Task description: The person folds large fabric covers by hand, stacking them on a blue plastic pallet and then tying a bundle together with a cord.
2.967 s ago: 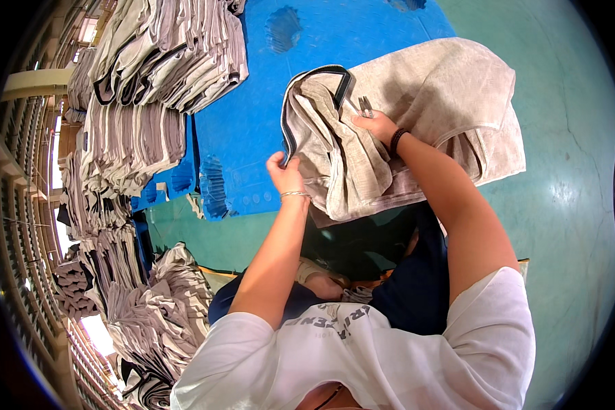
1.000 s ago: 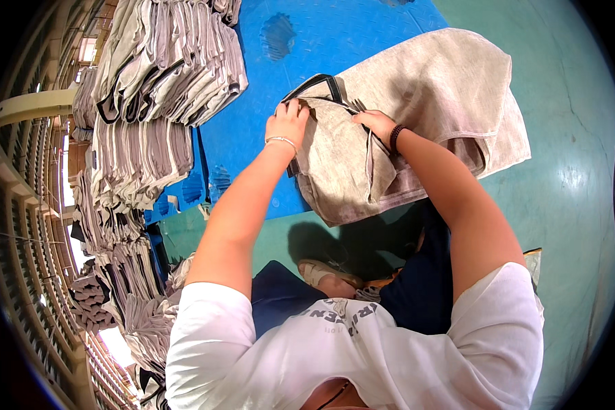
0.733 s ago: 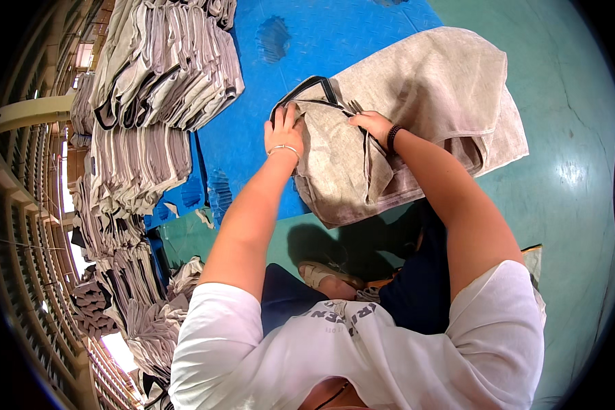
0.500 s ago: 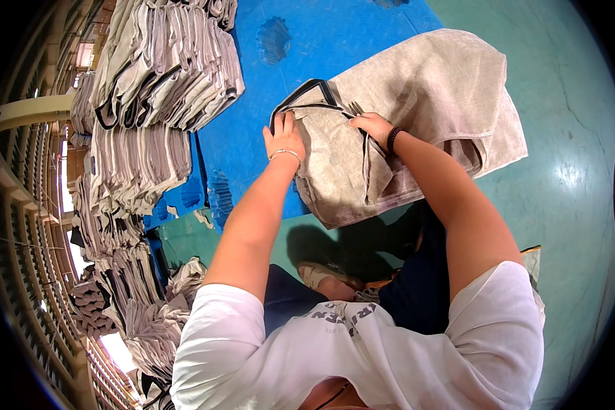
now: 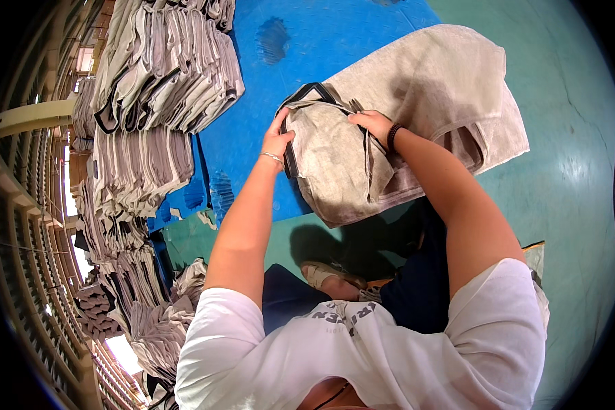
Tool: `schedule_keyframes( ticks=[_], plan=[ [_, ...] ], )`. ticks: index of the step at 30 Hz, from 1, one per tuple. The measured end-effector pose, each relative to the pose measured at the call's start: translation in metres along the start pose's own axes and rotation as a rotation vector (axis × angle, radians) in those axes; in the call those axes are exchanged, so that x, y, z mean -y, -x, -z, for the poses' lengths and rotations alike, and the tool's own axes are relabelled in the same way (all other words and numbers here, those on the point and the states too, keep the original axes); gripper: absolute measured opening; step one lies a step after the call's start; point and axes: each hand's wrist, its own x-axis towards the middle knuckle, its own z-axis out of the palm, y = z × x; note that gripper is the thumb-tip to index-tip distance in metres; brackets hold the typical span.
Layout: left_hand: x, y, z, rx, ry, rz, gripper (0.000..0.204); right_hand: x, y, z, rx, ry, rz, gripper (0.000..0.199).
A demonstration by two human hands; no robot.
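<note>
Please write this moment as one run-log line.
left hand: at dark trim; right hand: holding small metal tool; beige cloth: partly on blue platform; folded cloth stacks: at left

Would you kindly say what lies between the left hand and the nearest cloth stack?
The head view shows the blue platform between left hand and stack.

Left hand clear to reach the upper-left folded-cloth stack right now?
Likely yes: only blue surface shows between the left hand, touching the beige cloth, and the stack.
</note>
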Motion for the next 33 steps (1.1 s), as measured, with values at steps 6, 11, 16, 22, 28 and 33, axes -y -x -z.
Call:
schedule_keyframes(
  ticks=[6, 11, 16, 22, 28, 33],
  plan=[
    [-0.005, 0.010, -0.005, 0.070, 0.012, 0.013, 0.063, -0.014, -0.008, 0.001, -0.022, 0.263, 0.154, 0.032],
    [0.003, -0.003, -0.008, -0.001, -0.096, 0.079, 0.048, -0.030, -0.003, -0.008, 0.074, 0.598, 0.406, 0.048],
    [0.005, -0.018, -0.013, -0.144, 0.068, 0.081, 0.040, -0.023, 0.017, -0.015, 0.128, 0.904, 0.494, 0.058],
    [0.002, -0.015, -0.007, -0.180, 0.557, 0.217, 0.042, -0.015, 0.031, -0.020, 0.319, 1.199, 0.552, 0.058],
    [-0.009, -0.003, 0.001, -0.671, 0.183, 0.016, 0.053, -0.021, 0.040, -0.032, 0.385, 1.667, 0.669, 0.054],
    [-0.015, 0.014, -0.015, -0.218, -1.096, -0.616, 0.028, -0.023, 0.059, -0.066, 0.292, 1.952, 0.491, 0.049]
  ],
)
